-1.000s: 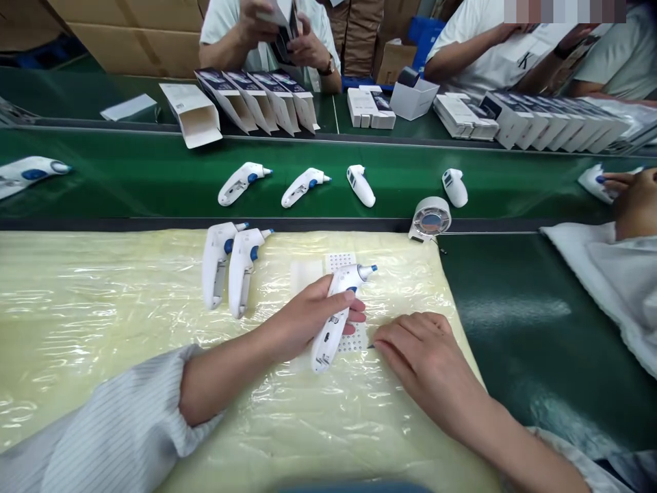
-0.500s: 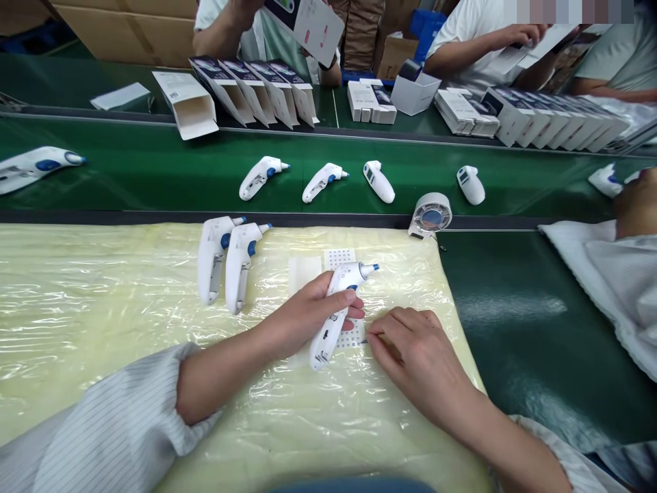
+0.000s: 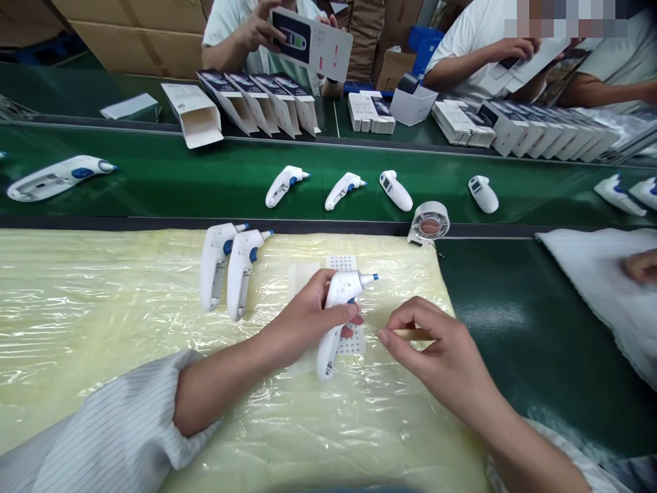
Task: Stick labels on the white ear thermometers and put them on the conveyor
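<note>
My left hand (image 3: 308, 315) is wrapped round a white ear thermometer (image 3: 343, 286) with a blue tip, which points up and right. Under it lies a sheet of small round stickers (image 3: 352, 342), partly hidden by the hand and thermometer. To the right of the sheet, my right hand (image 3: 452, 352) is held in a pinch, apart from the thermometer; anything between its fingertips is too small to tell. Left of my hands, two more ear thermometers, a left one (image 3: 213, 267) and a right one (image 3: 240, 274), lie side by side with blue buttons and open handle backs.
Yellow plastic-wrapped padding (image 3: 102, 294) covers my work surface. Beyond it, a green conveyor belt (image 3: 205, 185) carries several thermometers. A round-headed device (image 3: 430, 224) stands at the padding's far edge. Across the belt, people handle cartons beside open boxes (image 3: 192, 113). A person's hand (image 3: 641, 267) is at right.
My right hand has moved right and up, away from the sticker sheet. The held thermometer has turned slightly in my left hand. Thermometers on the belt have shifted right. The co-worker opposite has lowered a carton.
</note>
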The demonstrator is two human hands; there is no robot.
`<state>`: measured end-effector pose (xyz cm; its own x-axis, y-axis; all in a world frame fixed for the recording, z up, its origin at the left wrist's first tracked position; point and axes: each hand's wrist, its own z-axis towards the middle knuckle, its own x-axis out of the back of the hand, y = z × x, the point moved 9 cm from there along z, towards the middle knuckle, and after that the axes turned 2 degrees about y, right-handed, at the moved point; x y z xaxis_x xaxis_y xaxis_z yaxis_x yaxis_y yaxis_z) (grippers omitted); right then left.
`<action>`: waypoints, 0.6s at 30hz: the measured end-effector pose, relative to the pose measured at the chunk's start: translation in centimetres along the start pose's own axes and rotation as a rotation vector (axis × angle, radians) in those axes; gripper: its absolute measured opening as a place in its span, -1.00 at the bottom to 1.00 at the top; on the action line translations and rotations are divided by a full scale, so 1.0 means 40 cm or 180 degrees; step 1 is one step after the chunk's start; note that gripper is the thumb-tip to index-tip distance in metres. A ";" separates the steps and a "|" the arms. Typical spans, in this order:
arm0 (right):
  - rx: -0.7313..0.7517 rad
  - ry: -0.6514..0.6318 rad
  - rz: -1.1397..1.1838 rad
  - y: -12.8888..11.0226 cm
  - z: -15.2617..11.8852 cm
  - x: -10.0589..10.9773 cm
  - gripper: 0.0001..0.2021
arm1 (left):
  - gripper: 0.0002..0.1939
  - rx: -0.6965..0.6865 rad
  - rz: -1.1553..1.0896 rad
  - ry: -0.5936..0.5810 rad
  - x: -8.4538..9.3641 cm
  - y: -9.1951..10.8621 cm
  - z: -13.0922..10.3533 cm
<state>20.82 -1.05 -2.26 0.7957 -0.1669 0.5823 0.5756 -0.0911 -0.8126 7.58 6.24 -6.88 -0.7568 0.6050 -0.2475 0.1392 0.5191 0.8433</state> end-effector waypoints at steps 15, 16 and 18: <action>0.0638 -0.0658 -0.1379 0.007 -0.024 -0.076 -0.82 | -0.51 0.0027 0.0316 0.0145 0.007 0.000 0.008; 0.0669 -0.0647 -0.1419 0.006 -0.024 -0.078 -0.82 | -0.51 0.0024 0.0343 0.0130 0.007 0.000 0.008; 0.0747 -0.0632 -0.1446 -0.001 -0.022 -0.081 -0.83 | -0.51 0.0023 0.0362 0.0111 0.008 -0.002 0.008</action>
<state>18.03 -1.37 -4.14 0.4646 0.0288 0.8851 0.8781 0.1144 -0.4647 7.54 6.58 -7.17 -0.7575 0.6390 -0.1336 0.2300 0.4527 0.8615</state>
